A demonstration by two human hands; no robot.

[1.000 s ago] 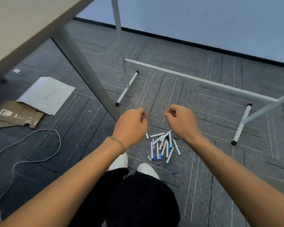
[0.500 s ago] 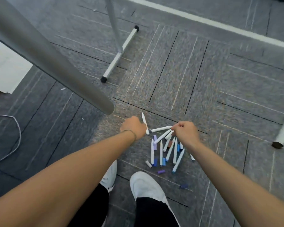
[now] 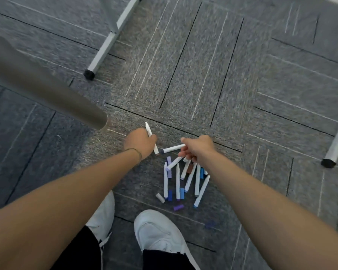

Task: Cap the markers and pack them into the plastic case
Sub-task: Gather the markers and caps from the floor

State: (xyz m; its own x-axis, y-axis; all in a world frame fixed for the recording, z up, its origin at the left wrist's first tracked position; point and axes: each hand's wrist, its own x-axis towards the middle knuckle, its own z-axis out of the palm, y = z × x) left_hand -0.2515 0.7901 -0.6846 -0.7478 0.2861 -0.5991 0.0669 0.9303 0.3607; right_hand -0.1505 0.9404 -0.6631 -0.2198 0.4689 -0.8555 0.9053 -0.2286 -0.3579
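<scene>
head view, looking down at grey carpet [image 3: 232, 78], is filled by two bare forearms reaching to a scatter of markers [image 3: 183, 178] just ahead of white shoes [image 3: 156, 230]. one white marker [image 3: 151, 137] is gripped in the curled fingers of the left hand [image 3: 140, 142], its dark tip pointed down toward the floor. the right hand [image 3: 196, 148] is closed around the ends of at least two more; one marker [image 3: 173, 148] is held pointing left toward the other hand, and exactly how many are pinched cannot be told. loose caps, among them a purple cap [image 3: 178, 207] and a white cap [image 3: 160, 197], are left lying at the near edge of the pile. the plastic case is not seen anywhere in view. gathering appears to be the step in hand, and it is best done if barrels are aligned the same way before being lifted, so tips are kept off skin and carpet. each cap should be matched by colour and pressed on fully. care is needed near the metal leg [image 3: 47, 90] just beside the left arm.
</scene>
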